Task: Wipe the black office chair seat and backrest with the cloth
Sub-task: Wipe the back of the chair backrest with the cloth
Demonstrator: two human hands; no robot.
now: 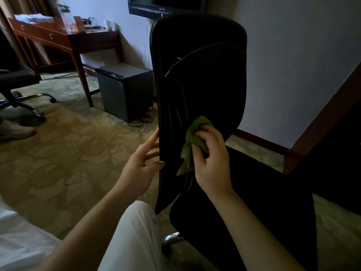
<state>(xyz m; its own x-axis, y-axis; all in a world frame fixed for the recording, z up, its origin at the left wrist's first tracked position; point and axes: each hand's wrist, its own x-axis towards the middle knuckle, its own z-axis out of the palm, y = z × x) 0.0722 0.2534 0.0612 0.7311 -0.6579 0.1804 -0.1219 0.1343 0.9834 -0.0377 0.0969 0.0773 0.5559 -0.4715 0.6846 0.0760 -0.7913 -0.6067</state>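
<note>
Right hand point(212, 161) has fingers curled tight round bunched green cloth point(192, 142), pressing it on lower front of black backrest point(203, 75); left hand point(143, 163) steadies backrest's left edge, fingers straight and spread; seat point(273, 202) below, beside white-trousered knee point(134, 231).

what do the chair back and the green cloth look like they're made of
The backrest looks like black leather or vinyl: smooth, with a slight sheen and raised seams. The cloth looks like soft matte green fabric, bunched into folds in the right hand.
</note>
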